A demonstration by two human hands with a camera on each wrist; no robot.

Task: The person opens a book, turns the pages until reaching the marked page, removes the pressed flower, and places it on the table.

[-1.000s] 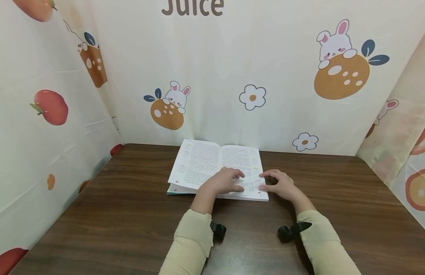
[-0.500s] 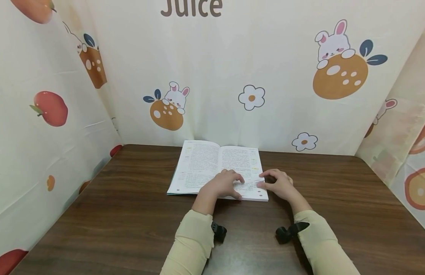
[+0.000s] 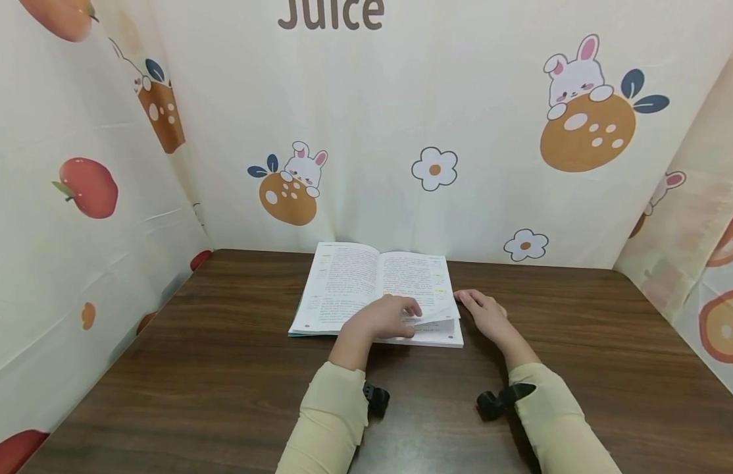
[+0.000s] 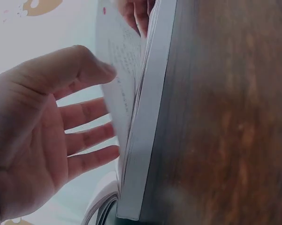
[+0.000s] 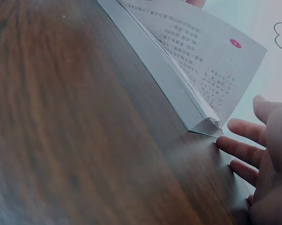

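Observation:
An open book (image 3: 354, 276) with printed pages lies at the back of the table. One page (image 3: 440, 315) of its right half is raised at the near right corner, and its underside (image 5: 211, 51) shows in the right wrist view. My left hand (image 3: 381, 316) is over the lower middle of the book. In the left wrist view, my left thumb and spread fingers (image 4: 91, 140) reach to the raised page (image 4: 119, 70) without closing on it. Beside the book's right edge, my right hand (image 3: 487, 316) has loosely extended fingers (image 5: 239, 150) near the book's corner, holding nothing.
The brown wooden table (image 3: 224, 395) extends in front and to both sides. A printed cloth (image 3: 366, 118) with rabbits, fruit and flowers rises behind the book. Black cameras are strapped to both wrists, such as the left wrist camera (image 3: 376, 399).
The right page's near corner has lifted off the stack. My right hand has let go of the page's edge and shifted slightly right. The left pages have settled flatter.

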